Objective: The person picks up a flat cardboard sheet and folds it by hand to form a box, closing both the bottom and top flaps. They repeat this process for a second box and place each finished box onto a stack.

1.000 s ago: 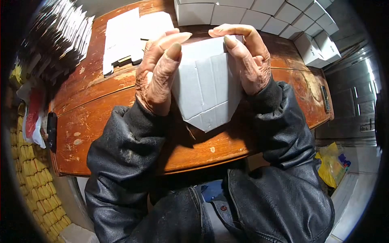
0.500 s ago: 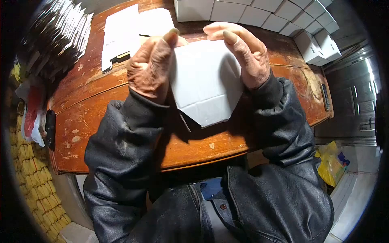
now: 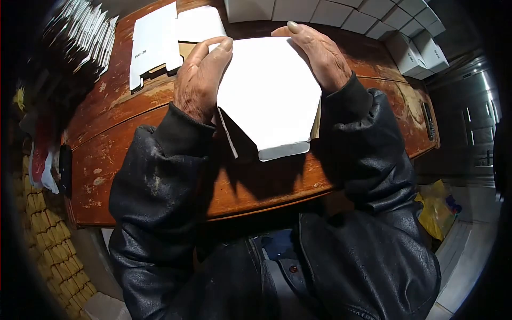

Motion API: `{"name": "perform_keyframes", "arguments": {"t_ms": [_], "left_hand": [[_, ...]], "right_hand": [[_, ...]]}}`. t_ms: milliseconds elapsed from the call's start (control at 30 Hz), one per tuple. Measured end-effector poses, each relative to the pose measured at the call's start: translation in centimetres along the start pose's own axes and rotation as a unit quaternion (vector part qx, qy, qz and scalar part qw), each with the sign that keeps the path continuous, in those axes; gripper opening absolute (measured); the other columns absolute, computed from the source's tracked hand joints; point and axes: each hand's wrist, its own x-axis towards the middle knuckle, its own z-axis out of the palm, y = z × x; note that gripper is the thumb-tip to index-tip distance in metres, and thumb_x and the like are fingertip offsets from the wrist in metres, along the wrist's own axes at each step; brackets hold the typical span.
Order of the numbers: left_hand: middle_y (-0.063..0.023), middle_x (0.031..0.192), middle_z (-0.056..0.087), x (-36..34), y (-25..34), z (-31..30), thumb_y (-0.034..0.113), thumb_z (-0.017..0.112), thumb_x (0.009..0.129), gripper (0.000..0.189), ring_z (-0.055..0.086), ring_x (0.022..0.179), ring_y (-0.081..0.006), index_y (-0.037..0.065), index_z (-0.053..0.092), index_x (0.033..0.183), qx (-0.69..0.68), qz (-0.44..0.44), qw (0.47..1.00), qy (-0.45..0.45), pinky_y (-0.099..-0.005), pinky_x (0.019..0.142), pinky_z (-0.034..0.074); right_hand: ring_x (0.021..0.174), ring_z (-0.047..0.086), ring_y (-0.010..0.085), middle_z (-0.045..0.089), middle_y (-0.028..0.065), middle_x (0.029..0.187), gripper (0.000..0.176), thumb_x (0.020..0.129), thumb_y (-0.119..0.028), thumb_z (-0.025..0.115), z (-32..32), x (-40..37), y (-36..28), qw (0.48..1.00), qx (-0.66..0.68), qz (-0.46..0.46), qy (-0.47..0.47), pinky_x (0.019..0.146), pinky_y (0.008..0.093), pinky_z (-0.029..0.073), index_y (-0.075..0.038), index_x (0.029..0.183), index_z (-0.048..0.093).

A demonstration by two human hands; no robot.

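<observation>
A white cardboard box, part folded, is held up over the wooden table between my two hands. Its near end shows loose flaps, one bent down at the front and one sticking out at the left. My left hand grips the box's left edge, thumb at the upper left corner. On the opposite edge my right hand is closed, with its thumb near the upper right corner. Most fingers of both hands are hidden behind the cardboard.
Flat white carton blanks lie at the table's back left, beside a tall stack of folded cardboard. White boxes line the back, with two more at the right. A dark remote-like object rests near the right edge.
The box has tilted so its broad face catches the light, and its near flaps have spread. Both hands have shifted slightly up and closed against its sides.
</observation>
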Motion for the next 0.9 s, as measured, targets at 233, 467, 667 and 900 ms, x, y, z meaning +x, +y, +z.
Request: {"name": "perform_keyframes", "arguments": {"t_ms": [233,467,667,900], "left_hand": [[-0.0103,0.077,0.058,0.1,-2.2,-1.1,0.016,0.045,0.096,0.022,0.059,0.076,-0.0156,-0.002,0.057,0.102,0.190,0.175,0.966,0.008,-0.0285,0.067,0.048],[-0.0102,0.077,0.061,0.1,-1.0,-0.6,0.028,0.039,0.099,0.039,0.059,0.069,-0.0161,-0.004,0.061,0.094,-0.059,-0.036,0.997,0.015,-0.0283,0.064,0.047],[-0.0118,0.081,0.062,-0.2,-0.7,-0.1,0.044,0.043,0.093,0.053,0.057,0.078,-0.0169,-0.005,0.063,0.096,-0.026,-0.102,0.993,0.051,-0.0277,0.071,0.043],[-0.0092,0.078,0.063,0.6,-2.1,-1.6,0.041,0.043,0.095,0.047,0.058,0.065,-0.0132,-0.002,0.062,0.099,-0.039,-0.131,0.989,0.052,-0.0240,0.056,0.047]], "right_hand": [[0.115,0.050,0.0235,0.050,0.0195,0.126,0.056,0.097,-0.043,0.031,-1.1,-1.4,-0.8,0.998,0.043,-0.010,-0.051,0.094,0.0324,0.042,0.003,0.125,0.047],[0.112,0.051,0.0339,0.053,0.0237,0.118,0.077,0.091,-0.063,0.026,1.4,-1.0,0.4,0.992,0.129,0.008,-0.001,0.094,0.0405,0.043,0.003,0.123,0.048],[0.070,0.055,0.0134,0.059,0.0081,0.075,0.058,0.093,-0.057,0.040,2.0,-0.2,1.3,0.933,0.308,0.182,0.034,0.063,0.0289,0.047,-0.004,0.090,0.064],[0.065,0.053,0.0093,0.054,0.0016,0.071,0.037,0.095,-0.038,0.050,-0.5,-0.2,3.9,0.980,0.172,0.095,0.004,0.061,0.0220,0.048,-0.004,0.093,0.063]]}}
